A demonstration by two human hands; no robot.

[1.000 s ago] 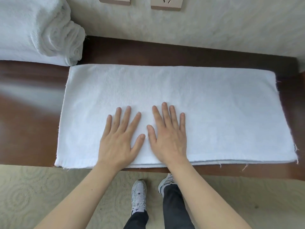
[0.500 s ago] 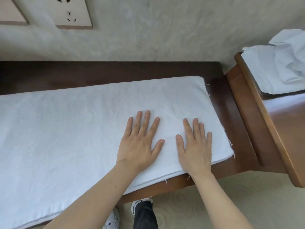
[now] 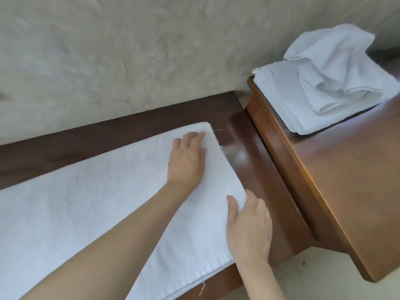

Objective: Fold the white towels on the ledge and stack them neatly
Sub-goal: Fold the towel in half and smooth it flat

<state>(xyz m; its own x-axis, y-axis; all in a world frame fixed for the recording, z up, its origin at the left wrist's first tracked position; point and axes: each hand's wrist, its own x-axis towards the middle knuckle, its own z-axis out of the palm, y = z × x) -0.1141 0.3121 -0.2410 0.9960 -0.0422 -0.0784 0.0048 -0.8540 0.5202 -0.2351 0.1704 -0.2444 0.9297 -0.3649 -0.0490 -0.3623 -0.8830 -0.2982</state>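
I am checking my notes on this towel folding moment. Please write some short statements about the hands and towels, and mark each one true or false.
1. Both hands are at the right end of the long towel on the ledge. True.
2. The right hand lies flat in the middle of the towel. False: it pinches the near right corner, thumb on top.
3. The left hand is near the far right corner. True.
4. The raised wooden surface on the right holds only one crumpled towel. False: a crumpled towel lies on a folded stack.
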